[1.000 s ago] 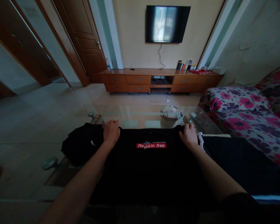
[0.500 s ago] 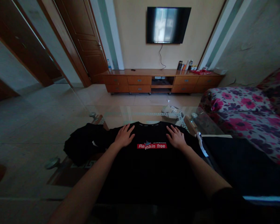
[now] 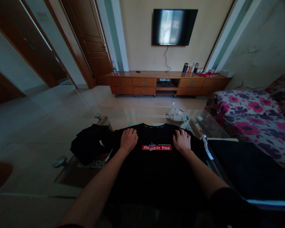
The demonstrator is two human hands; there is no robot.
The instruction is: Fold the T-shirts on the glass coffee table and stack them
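A black T-shirt point(image 3: 156, 171) lies spread on a glass table, its collar away from me and a red "Remain free" print across the chest. My left hand point(image 3: 129, 139) rests at its left shoulder, fingers curled into the cloth. At the opposite shoulder, my right hand point(image 3: 182, 141) has its fingers bent down on the fabric in the same way. The fingertips are partly hidden, and the shirt's lower part fades into shadow. Left of the shirt sits a bunched black garment point(image 3: 86, 145); to the right lies a flat dark folded cloth point(image 3: 249, 167) with white edging.
The glass table point(image 3: 130, 112) has a patterned border and metal supports. Beyond it stand a low wooden cabinet point(image 3: 144, 83) with bottles on top and a wall-mounted television point(image 3: 174, 27). A flowered sofa point(image 3: 251, 104) is close on the right.
Both hands were flatter with fingers spread on the shirt; now their fingers have drawn in and curled at the shoulders. The whole view has shifted slightly.
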